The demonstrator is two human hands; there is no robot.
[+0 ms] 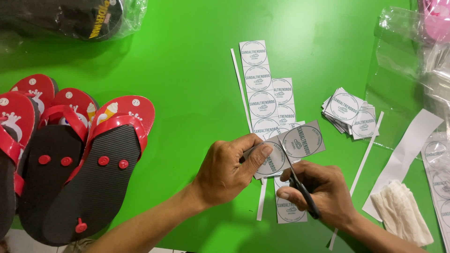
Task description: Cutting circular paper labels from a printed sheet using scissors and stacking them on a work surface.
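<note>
On the green bench [187,70], the left hand [229,171] pinches a strip of round-printed grey stickers [274,161] while the right hand [318,189] works black-handled scissors [302,187] through it, blades between two stickers. More uncut sticker strips [260,84] lie just beyond, with a stack of cut squares [349,112] to the right. Red-and-black flip-flops [84,159] lie overlapped at the left. A white cloth [405,213] sits near the right wrist.

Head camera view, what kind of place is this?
Probably a small sandal packing or labelling bench. The right hand snips round labels from a strip that the left hand holds; cut labels are stacked nearby, red flip-flops lie piled, and clear bags sit alongside.
</note>
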